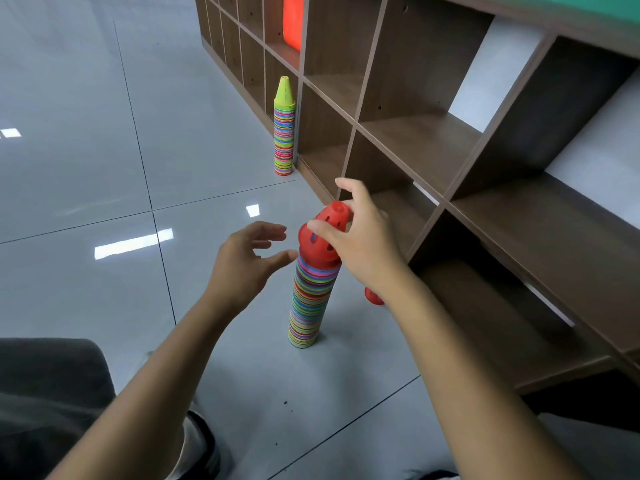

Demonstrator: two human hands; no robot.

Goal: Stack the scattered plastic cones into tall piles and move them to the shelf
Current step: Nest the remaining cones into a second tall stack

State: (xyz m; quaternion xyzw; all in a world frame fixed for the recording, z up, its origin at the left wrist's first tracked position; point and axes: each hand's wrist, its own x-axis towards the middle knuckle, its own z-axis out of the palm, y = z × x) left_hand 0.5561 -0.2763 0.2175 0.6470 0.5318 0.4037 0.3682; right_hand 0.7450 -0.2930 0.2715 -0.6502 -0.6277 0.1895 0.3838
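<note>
Dark trousers (45, 393) fill the near left corner, and both forearms reach out over the grey floor (86, 168). On the left, the left hand (242, 261) hovers with its grip wide and holding nothing, fingertips just beside the near pile (308, 306) of striped cones. That pile stands on the floor, its long axis leaning slightly right toward the shelf (433, 140). On its top, the right hand (360, 237) grips the red cone (327, 233), the nearer hand for seating it down along that axis. A loose red cone (373, 296) lies just behind the right wrist. Farther off, the far pile (284, 133) stands against the shelf's edge.
</note>
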